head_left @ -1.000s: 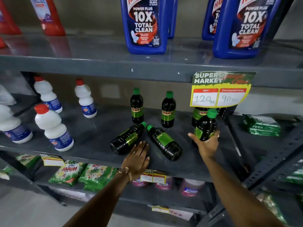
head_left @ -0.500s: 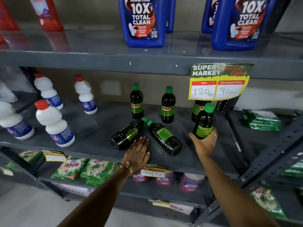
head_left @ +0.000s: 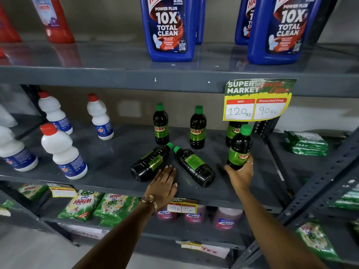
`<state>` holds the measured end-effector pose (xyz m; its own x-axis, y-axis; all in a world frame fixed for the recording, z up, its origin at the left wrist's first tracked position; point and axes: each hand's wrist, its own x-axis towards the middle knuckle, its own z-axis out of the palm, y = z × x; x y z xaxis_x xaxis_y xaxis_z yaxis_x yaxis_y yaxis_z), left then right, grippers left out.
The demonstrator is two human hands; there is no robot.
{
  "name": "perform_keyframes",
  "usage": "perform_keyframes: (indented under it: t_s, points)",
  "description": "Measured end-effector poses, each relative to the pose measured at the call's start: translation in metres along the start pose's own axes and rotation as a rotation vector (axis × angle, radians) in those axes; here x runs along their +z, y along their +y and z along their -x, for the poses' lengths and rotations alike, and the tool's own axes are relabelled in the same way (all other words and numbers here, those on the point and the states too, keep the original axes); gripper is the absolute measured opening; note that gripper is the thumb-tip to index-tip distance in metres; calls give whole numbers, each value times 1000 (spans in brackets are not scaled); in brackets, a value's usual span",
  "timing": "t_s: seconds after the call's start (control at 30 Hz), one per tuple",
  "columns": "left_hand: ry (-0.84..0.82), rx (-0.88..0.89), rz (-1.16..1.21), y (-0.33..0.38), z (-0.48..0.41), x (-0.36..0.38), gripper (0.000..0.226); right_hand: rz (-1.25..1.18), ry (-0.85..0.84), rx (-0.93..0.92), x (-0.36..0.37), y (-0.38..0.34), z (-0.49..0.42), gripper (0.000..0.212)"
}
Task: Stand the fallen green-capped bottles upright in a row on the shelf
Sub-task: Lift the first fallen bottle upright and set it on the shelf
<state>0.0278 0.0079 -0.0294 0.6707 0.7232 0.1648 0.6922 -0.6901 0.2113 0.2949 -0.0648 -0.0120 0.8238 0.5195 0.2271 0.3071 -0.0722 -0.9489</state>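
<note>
Two dark green-capped bottles lie on the grey shelf (head_left: 108,167), caps meeting near the middle: the left fallen bottle (head_left: 149,163) and the right fallen bottle (head_left: 194,166). Behind them stand two upright bottles (head_left: 160,125) (head_left: 197,128), and a third upright bottle (head_left: 232,133) is partly hidden at the back right. My right hand (head_left: 240,174) grips the base of another bottle (head_left: 240,148), held nearly upright just above the shelf. My left hand (head_left: 163,183) rests flat and open on the shelf, fingertips touching the left fallen bottle's base.
White red-capped bottles (head_left: 64,152) stand at the shelf's left. A yellow price tag (head_left: 256,101) hangs from the upper shelf edge over the back right bottle. Blue cleaner jugs (head_left: 169,30) sit above. Green packets (head_left: 307,143) lie to the right, beyond a slotted upright post (head_left: 318,187).
My right hand has tilted its bottle more upright and shifted it slightly left and down. My left hand stays flat by the left fallen bottle.
</note>
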Motion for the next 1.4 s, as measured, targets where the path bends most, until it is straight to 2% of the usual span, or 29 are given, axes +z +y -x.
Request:
perform_keyframes:
  t_s: [0.1,0.3,0.53,0.7,1.03,1.17,1.4]
  points:
    - [8,5,12,0,0,0,57,21,37,-26,-4,4,1,77]
    - [-43,-12,9,0,-1,-2,57,253,126,89,9,-9,-5,102]
    - [-35,3,7,0,1,-5,57,143,78,6,-1,3,-5,79]
    - [-42,11,-3,-1,1,-3,56,112,31,-4,-16,3,1,72]
    - [-86,-1,6,-2,1,0,56,165,160,-22,-52,18,82,72]
    - [-100,-8,6,-1,0,0,64,191,171,-16,-54,17,87,76]
    - [-120,-20,-5,0,0,0,65,173,168,-10,-52,20,90,83]
